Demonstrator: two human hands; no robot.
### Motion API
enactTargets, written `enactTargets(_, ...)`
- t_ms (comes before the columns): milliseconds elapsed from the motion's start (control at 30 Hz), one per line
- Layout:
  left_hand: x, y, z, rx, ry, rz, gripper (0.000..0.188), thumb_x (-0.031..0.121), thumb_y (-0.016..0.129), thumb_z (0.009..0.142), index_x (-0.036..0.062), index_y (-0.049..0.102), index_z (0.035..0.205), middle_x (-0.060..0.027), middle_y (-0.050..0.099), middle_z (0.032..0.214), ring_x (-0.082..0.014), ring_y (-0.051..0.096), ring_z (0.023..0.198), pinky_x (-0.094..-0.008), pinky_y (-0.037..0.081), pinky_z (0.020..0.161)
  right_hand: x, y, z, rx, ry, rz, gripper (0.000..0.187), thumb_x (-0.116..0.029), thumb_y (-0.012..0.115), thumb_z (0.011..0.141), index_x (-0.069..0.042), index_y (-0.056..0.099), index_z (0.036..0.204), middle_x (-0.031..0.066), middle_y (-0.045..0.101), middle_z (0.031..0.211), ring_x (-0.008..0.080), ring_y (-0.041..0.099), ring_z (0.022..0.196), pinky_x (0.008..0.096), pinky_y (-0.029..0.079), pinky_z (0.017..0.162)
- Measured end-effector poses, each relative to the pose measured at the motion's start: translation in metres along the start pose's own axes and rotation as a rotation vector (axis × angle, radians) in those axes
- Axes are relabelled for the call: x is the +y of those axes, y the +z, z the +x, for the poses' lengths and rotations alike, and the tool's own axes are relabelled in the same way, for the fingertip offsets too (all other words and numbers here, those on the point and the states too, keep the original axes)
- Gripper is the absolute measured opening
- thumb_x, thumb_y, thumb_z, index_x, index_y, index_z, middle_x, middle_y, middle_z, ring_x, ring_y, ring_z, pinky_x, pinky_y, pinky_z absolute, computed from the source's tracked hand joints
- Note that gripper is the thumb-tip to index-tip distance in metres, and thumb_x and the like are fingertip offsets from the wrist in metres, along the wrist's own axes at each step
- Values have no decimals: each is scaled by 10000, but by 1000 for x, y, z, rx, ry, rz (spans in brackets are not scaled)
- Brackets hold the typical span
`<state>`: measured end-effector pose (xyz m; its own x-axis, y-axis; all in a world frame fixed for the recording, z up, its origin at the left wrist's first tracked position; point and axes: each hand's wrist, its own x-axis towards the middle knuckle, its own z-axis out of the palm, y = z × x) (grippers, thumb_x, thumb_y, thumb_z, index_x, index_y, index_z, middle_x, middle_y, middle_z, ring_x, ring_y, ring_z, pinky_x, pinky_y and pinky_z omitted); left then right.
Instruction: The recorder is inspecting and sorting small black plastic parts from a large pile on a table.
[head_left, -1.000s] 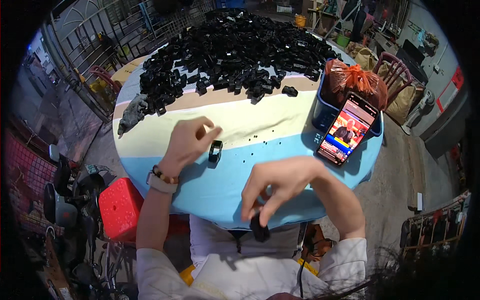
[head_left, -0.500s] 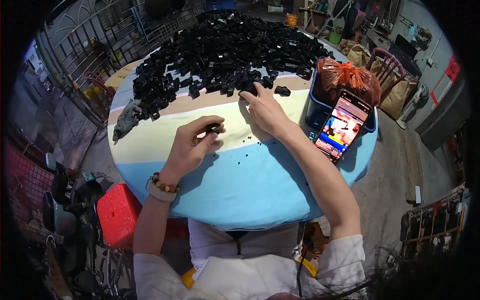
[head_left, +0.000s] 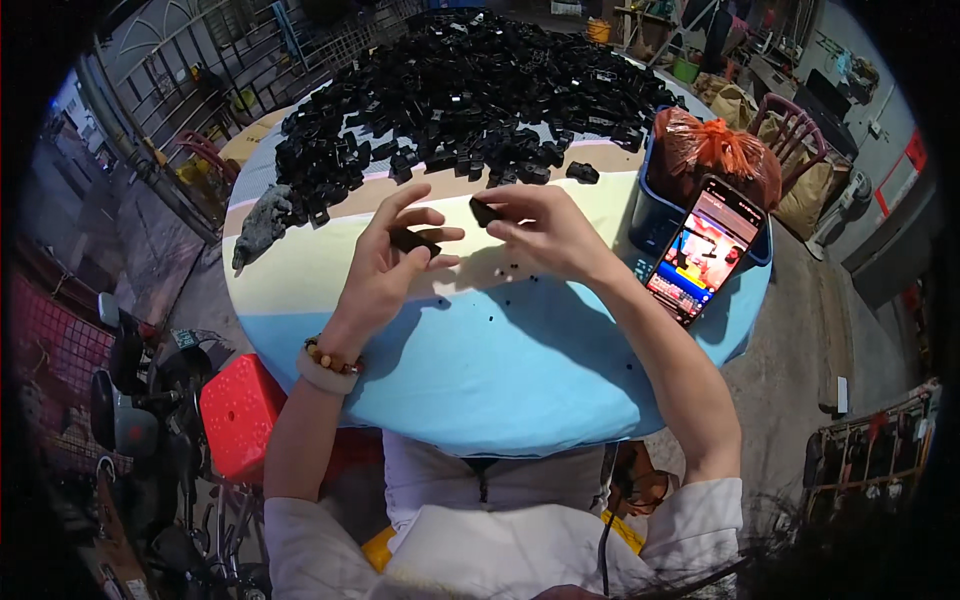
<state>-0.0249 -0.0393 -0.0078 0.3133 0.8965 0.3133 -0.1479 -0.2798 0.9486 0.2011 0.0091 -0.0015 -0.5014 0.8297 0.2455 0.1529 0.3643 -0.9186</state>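
Between thumb and fingers my left hand [head_left: 385,255] holds a small black plastic part [head_left: 415,243], its other fingers spread. Facing it, my right hand [head_left: 545,228] pinches another black plastic part [head_left: 484,211] at the fingertips. Both hands hover over the cream stripe of the striped tablecloth [head_left: 470,360], a short gap apart. Beyond them lies a wide heap of similar black parts [head_left: 470,90]. One loose black part [head_left: 582,172] sits at its near right edge. Tiny black bits [head_left: 509,280] are scattered on the cloth below my hands.
At the table's right a blue basket [head_left: 650,215] holds an orange-red plastic bag [head_left: 715,155], with a lit phone [head_left: 705,250] leaning on it. A grey crumpled cloth [head_left: 262,225] lies at the left edge. Beside the table stands a red stool [head_left: 240,415].
My right hand has drawn back from the heap toward my left hand, now with a black part in its fingers. My left hand's fingers have spread somewhat around its part.
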Motion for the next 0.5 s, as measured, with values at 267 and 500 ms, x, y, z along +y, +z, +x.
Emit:
enactTargets(267,3,-2,-3,-155,-104,-424,764,-44,473,905,138,68,1527,-222,388,1398,-348,482,1278,-507,436,1068,-20,16,-10,-48,-371,-74,335,41,659,850,-68,669,1166,115,675,1129,212,659,1007,322,544,841)
enactTargets(500,3,-6,-5,-198,-184,-651,664,34,392,929,55,101,1526,-253,426,1382,-331,504,1247,-510,435,1059,-25,23,-13,70,-747,-453,402,74,706,714,-89,711,1081,52,696,1049,237,623,914,335,546,747)
